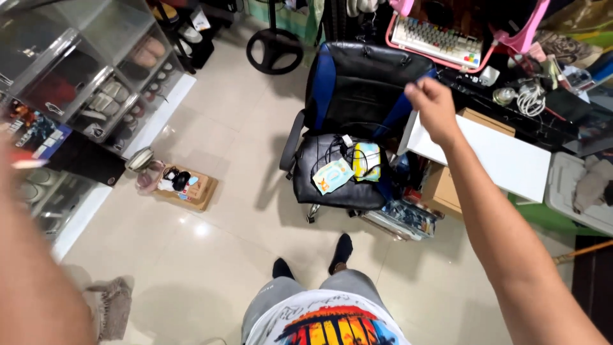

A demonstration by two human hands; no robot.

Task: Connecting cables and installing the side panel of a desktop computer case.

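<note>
My right hand (434, 105) reaches forward at arm's length, fingers curled closed with nothing visible in them. It hovers over the top right corner of a black and blue office chair (357, 83), by the edge of a white desk panel (504, 156). On the chair's seat lie dark cables, a pale blue packet (332, 176) and a yellow packet (367, 161). My left forearm (32, 268) is a blur along the left edge. Its hand is mostly out of frame, next to a thin red and white streak (29, 164) that I cannot identify.
Stacked clear shoe boxes (96, 70) line the left wall. A small cardboard box (185, 188) of bits and a grey cloth (112, 306) lie on the tiled floor. Cardboard boxes (440, 191) sit under the desk; a keyboard (437, 39) and cables clutter its top.
</note>
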